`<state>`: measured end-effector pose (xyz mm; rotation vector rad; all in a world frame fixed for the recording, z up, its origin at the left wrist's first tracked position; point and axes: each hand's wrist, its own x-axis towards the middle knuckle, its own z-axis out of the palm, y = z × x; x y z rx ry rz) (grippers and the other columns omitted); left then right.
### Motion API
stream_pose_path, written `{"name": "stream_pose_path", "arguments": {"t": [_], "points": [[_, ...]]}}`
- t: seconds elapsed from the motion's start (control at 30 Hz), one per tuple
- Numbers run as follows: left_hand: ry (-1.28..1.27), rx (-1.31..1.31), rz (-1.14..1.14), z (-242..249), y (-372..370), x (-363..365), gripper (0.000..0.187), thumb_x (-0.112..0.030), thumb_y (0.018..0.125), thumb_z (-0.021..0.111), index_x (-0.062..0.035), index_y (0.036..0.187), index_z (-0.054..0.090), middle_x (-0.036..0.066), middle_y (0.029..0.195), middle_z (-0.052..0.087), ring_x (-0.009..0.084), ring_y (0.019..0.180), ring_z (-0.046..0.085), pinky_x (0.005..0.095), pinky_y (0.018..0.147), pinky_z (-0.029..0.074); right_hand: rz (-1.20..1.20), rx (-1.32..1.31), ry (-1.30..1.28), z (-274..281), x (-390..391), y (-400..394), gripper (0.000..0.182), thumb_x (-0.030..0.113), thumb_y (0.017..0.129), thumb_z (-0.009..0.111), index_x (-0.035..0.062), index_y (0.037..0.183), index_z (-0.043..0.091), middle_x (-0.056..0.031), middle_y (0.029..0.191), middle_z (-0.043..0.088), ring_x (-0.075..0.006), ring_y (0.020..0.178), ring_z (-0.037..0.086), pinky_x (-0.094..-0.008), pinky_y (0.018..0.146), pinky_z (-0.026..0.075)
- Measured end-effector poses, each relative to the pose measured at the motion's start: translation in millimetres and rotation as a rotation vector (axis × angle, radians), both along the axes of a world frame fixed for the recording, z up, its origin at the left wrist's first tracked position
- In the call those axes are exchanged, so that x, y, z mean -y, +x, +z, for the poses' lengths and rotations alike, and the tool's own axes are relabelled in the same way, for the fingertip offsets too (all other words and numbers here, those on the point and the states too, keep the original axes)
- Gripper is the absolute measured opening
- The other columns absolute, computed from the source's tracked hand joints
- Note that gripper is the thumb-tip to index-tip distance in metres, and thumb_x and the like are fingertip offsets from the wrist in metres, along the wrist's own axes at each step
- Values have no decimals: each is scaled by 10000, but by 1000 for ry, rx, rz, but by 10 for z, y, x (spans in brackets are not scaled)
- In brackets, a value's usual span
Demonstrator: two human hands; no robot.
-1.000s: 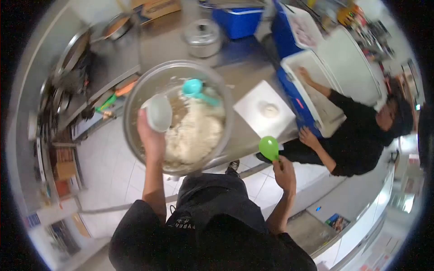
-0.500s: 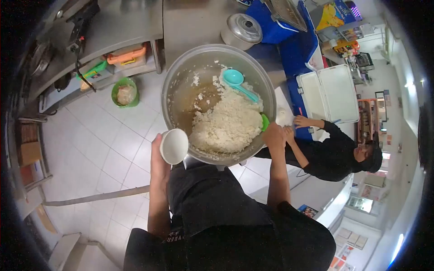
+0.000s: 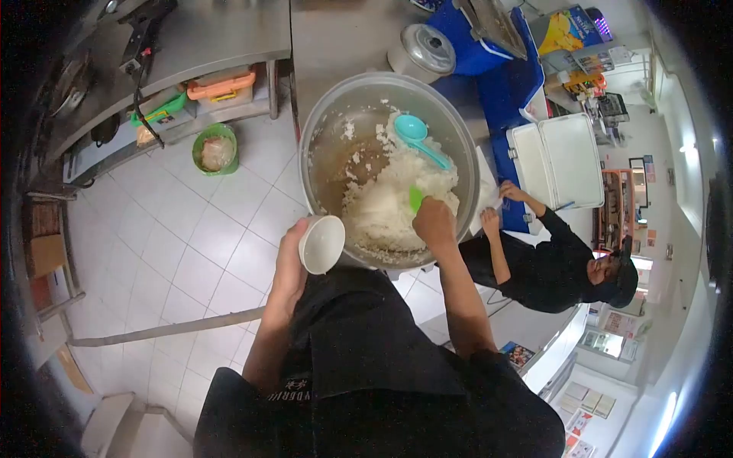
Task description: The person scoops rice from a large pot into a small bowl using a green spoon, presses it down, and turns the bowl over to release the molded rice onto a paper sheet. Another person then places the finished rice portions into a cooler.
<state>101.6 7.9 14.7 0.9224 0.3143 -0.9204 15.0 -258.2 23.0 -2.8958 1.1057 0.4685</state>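
Observation:
A large metal pot (image 3: 311, 164) holds a heap of white rice (image 3: 382, 195) on its right and lower side. My left hand (image 3: 290, 256) is closed around a small white bowl (image 3: 321, 244) at the pot's lower left rim; no food shows inside the bowl. Over the rice, my right hand (image 3: 435, 226) grips a green utensil (image 3: 415, 199), whose far end is hard to make out against the rice. A turquoise ladle (image 3: 412, 130) rests on the rice near the pot's upper right.
A co-worker (image 3: 550, 259) in black stands at the right, hands near a white bag. Beyond the pot are a lidded metal pot (image 3: 424, 53) and an open blue cooler (image 3: 489, 99). A green bucket (image 3: 214, 149) stands on the floor at left.
My right hand has moved left from the pot's right rim to over the rice, with the green utensil. The view has shifted slightly. My left hand still holds the bowl.

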Motion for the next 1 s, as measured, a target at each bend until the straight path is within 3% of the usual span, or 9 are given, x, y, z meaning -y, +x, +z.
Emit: {"name": "stream_pose_path", "arguments": {"t": [0.17,0.27,0.37,0.47,0.53,0.63,0.73,0.83,1.0], "points": [[-8,-77,78,60,-34,-47,466,-451,946,466,-28,1100,584,74,974,627,177,919,587,306,828,452,-111,9,-112,104,449,-136,173,128,823,547,6,894,647,-236,884,674,-372,857,675,-444,769,541],[-1,-100,86,65,-41,-18,459,-449,938,486,-33,1107,581,76,1012,621,167,940,580,302,828,451,-11,-39,-129,-276,921,-205,189,156,810,560,1,881,640,-242,896,671,-388,860,670,-438,748,544],[-3,-109,65,39,-16,-16,463,-443,934,496,-24,1109,586,79,1000,627,170,918,587,303,829,455,134,-18,-9,-736,1334,-27,214,153,786,564,-43,846,625,-271,877,661,-404,846,666,-436,684,541],[-43,-91,-27,36,8,-66,459,-433,930,506,-15,1098,596,88,991,634,172,893,598,305,802,470,173,-344,315,-867,1447,262,273,145,773,552,-114,840,606,-309,882,645,-412,846,663,-440,650,527],[-33,-88,-59,83,38,-90,455,-428,929,509,-9,1078,606,94,985,640,166,879,607,299,767,486,-129,-394,473,-781,1166,417,324,133,764,536,-177,845,586,-338,878,631,-407,809,664,-437,618,515],[8,9,-136,-77,42,-103,459,-428,930,507,-6,1084,603,100,997,643,158,892,614,291,754,492,-109,-557,517,-754,1119,560,356,129,762,538,-183,929,577,-333,930,628,-402,854,657,-433,692,525],[8,-28,-80,-44,17,-101,459,-426,933,504,-6,1089,601,95,965,650,155,857,625,287,735,502,178,-313,314,-712,899,388,384,125,752,551,-150,1019,576,-315,969,627,-396,923,640,-442,800,515],[-18,-82,39,-94,-15,-142,466,-436,934,497,-10,1090,604,102,953,659,166,836,639,295,722,514,156,-259,304,-351,471,335,381,123,745,563,-85,1064,584,-292,998,625,-404,990,613,-457,892,483],[-63,-132,86,-54,-7,-120,476,-451,940,478,-18,1095,602,109,991,661,182,882,643,310,764,518,208,-199,417,-57,202,201,270,115,752,560,-10,986,609,-276,964,635,-415,956,620,-468,875,492]]}}
